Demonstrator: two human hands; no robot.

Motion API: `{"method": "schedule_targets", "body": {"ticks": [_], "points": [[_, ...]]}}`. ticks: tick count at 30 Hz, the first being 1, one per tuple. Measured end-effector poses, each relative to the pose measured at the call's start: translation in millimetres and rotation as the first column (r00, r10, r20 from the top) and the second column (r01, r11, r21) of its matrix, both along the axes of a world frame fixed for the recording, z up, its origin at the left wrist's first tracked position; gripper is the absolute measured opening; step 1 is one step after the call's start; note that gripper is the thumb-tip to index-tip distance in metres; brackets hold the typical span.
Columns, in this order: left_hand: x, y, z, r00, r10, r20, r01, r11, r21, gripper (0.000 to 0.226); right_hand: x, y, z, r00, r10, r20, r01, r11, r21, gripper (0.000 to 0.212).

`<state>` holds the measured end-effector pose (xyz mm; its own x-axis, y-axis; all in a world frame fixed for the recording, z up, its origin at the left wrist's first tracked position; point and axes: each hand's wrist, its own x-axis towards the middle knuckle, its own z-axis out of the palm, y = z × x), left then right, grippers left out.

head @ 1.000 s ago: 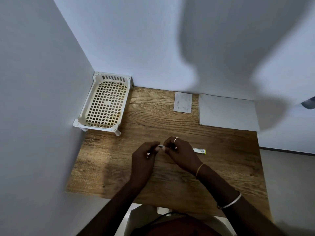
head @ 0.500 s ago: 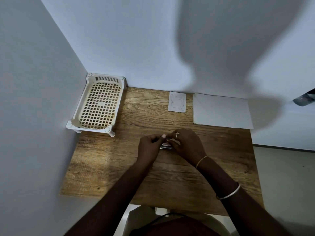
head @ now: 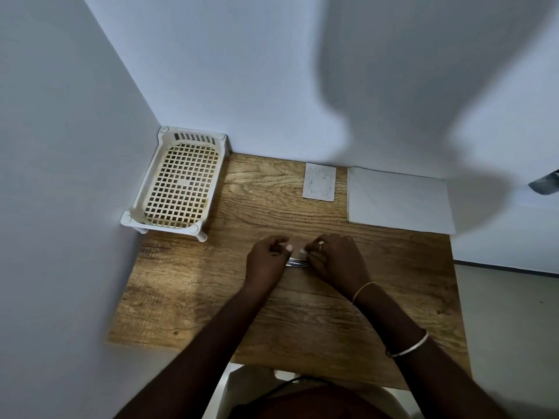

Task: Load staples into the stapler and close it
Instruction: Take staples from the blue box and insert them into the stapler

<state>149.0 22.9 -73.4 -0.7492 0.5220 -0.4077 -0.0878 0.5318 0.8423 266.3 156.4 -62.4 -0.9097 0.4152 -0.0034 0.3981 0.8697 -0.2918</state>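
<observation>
I see the left hand (head: 265, 261) and right hand (head: 337, 261), fingers curled, pinching opposite ends of the metal stapler (head: 297, 263). It rests on the wooden table (head: 302, 316).

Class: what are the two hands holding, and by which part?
The metallic stapler, by its ends: left hand at one, right hand at the other; exact grips hidden.

Dim, bluish pic w/ low contrast. Big soft shadow on far wall (head: 408, 101); bench (head: 187, 282) darker at near left. Wide-angle bends edges, corners slightly soft.
</observation>
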Motion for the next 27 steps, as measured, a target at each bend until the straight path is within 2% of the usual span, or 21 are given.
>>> {"method": "schedule_targets", "body": {"ticks": [3,6,10,18,22,27], "points": [[-1.4,-8.5,-3.1,0.965,-0.096,-0.243,0.076,0.993,-0.089,0.022,3.0,-1.1,-5.8,0.998,-0.046,0.041,0.049,0.996,-0.077,0.02],[1.1,-16.5,-9.8,0.906,-0.241,-0.347,0.193,0.967,-0.168,0.029,3.9,-1.9,-8.5,0.995,-0.063,0.077,0.07,0.993,-0.098,0.022],[4.5,-21.7,-18.8,0.848,-0.342,-0.404,0.27,0.936,-0.225,0.037,2.2,-4.2,-11.0,0.99,-0.047,0.131,0.06,0.994,-0.097,0.027],[3.8,-22.1,-24.3,0.783,-0.425,-0.454,0.351,0.904,-0.242,0.042,-2.4,-10.4,-12.5,0.982,-0.049,0.182,0.067,0.994,-0.09,0.027],[2.4,-21.6,-23.3,0.744,-0.444,-0.498,0.367,0.896,-0.251,0.037,-2.6,-12.2,-14.2,0.981,-0.05,0.189,0.066,0.995,-0.077,0.027],[-1.2,-20.2,-20.4,0.635,-0.523,-0.569,0.402,0.852,-0.335,0.023,-1.5,-11.1,-14.6,0.977,-0.029,0.212,0.045,0.996,-0.072,0.028]]}}
